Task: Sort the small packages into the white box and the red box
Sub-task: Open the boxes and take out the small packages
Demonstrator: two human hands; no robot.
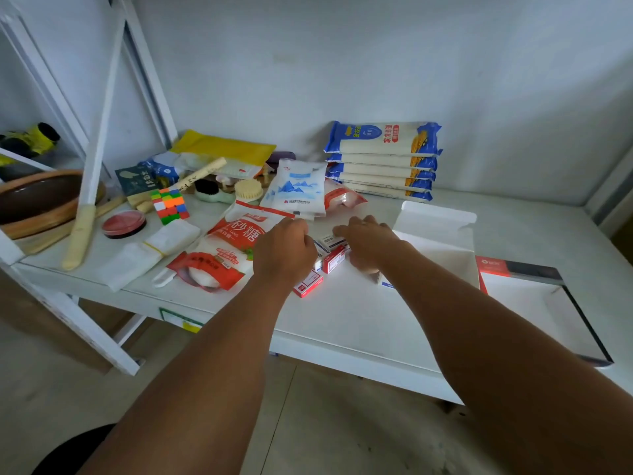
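Both hands (pixel 285 249) (pixel 368 245) over small packages (pixel 330 257)

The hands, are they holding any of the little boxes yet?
Cannot tell. Both hands, left and right, rest on the small packages, but the fingers curl out of sight underneath.

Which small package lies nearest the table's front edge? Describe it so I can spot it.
On the white table, find the left hand. Just below its wrist lies a small red-and-white package, flat, apart from the cluster between the hands and closest to the front edge.
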